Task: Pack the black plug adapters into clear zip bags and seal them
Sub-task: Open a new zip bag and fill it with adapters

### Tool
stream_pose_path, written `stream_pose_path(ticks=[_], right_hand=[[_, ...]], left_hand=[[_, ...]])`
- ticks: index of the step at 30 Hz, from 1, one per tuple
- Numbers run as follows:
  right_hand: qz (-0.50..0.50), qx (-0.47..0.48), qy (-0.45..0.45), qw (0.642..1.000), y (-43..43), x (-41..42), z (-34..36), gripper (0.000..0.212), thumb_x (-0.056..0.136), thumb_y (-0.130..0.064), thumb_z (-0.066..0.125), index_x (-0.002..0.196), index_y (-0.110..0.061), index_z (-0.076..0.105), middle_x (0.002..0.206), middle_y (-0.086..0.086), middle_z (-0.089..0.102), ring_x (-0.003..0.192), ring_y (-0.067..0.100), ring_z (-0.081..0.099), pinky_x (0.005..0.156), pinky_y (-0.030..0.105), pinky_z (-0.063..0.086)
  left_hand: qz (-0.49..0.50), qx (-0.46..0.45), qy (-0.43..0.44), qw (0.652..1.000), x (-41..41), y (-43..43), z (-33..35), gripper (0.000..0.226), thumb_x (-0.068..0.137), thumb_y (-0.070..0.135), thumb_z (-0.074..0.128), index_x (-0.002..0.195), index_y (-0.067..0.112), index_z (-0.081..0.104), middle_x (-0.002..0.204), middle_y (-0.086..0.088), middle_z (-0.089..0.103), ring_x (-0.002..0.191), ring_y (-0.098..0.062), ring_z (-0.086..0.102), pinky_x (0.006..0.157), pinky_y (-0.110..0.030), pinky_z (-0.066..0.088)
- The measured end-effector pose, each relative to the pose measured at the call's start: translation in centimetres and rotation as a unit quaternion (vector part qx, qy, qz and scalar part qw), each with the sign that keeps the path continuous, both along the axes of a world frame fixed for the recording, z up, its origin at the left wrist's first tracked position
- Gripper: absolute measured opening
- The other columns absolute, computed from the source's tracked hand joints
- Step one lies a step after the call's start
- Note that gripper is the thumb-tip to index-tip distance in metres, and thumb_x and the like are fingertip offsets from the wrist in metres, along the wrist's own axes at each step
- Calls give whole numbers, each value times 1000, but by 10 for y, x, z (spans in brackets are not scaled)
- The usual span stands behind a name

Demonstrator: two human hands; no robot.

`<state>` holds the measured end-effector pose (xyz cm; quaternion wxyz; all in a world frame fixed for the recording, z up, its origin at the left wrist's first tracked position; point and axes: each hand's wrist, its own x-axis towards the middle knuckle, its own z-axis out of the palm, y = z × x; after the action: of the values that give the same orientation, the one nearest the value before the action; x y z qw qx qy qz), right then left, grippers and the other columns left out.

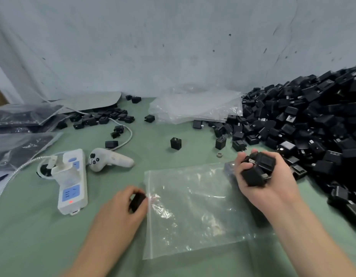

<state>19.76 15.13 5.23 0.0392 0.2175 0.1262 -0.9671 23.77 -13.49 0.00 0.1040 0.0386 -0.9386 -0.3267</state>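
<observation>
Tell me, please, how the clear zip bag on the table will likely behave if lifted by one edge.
The clear zip bag would probably sag and fold: it is thin, creased film lying flat. Its glossy sheen suggests it may be slippery to grip. Being mostly film, it is likely very light.

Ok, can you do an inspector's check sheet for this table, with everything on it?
Surface: green table, partly covered.
Job's things: clear zip bag lies flat in front; pile of black adapters on the right; stack of empty bags behind; loose adapters at the back left.
Clutter: white power strip with a red light on, white controller, small ring.
Hands: left hand holds one adapter at the bag's left edge; right hand grips several adapters above the bag's far right corner.
Cables: white cable curves behind the controller; braided cable runs off left.
Surroundings: pale spotted sheet hangs behind; dark filled bags far left.
</observation>
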Motion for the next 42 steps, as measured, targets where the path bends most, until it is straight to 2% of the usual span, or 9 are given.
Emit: stream_pose_path(ticks=[6,10,16,21,24,29,34,39,42], right_hand=[[-15,11,4,1000,6,-3,-11,12,82,-18,64,94,-15,62,115,6,61,73,18,66,47,18,47],[-8,6,16,1000,8,-4,-13,24,71,-17,65,94,-16,63,112,4,62,74,16,66,47,18,46],[9,23,18,1000,4,-7,-14,10,83,-22,62,90,-15,64,106,5,62,75,15,64,47,17,45],[22,19,26,999,3,-7,-17,11,86,-25,61,91,-17,66,105,5,64,73,14,64,47,17,45],[18,4,38,999,3,-7,-17,13,83,-23,63,93,-15,66,107,6,65,75,15,64,47,18,46],[4,2,45,999,10,-9,-13,18,79,-21,65,95,-14,65,106,7,65,75,16,64,47,18,46],[-22,-5,32,999,16,-9,-14,22,82,-21,65,102,-15,64,113,5,66,74,18,67,47,20,47],[-22,-3,29,999,22,-9,-16,17,86,-23,63,101,-16,63,105,9,67,70,19,67,46,20,46],[-22,3,28,999,23,-9,-18,13,87,-24,61,96,-14,63,103,10,66,69,19,66,45,21,46]], left_hand=[[-116,-84,5,990,-11,27,-2,29,82,64,63,101,45,53,97,21,53,92,-5,54,84,-28,45],[-209,-99,-39,972,-10,12,-6,54,75,81,48,123,55,42,117,32,43,111,7,40,101,-21,33],[-225,-116,21,967,-17,2,-8,53,83,77,37,118,45,60,106,29,52,102,4,45,94,-22,33],[-205,-158,57,964,-37,29,-5,43,88,66,42,121,43,56,108,27,55,97,-3,44,83,-20,27],[-229,-118,59,964,-38,30,-3,27,89,69,41,104,48,49,94,36,48,93,5,42,85,-11,32],[-215,-72,68,972,-22,17,-2,34,91,63,41,117,44,53,105,38,45,107,22,41,92,3,25],[-279,-104,117,948,-15,18,10,23,93,50,51,93,33,67,96,25,58,94,8,52,83,-14,41],[-334,-165,92,923,-16,24,2,32,95,53,44,116,44,66,111,25,60,101,11,42,94,-2,27],[-312,-171,45,934,-27,27,-3,44,92,64,35,131,50,51,132,31,46,116,3,44,103,-10,28]])
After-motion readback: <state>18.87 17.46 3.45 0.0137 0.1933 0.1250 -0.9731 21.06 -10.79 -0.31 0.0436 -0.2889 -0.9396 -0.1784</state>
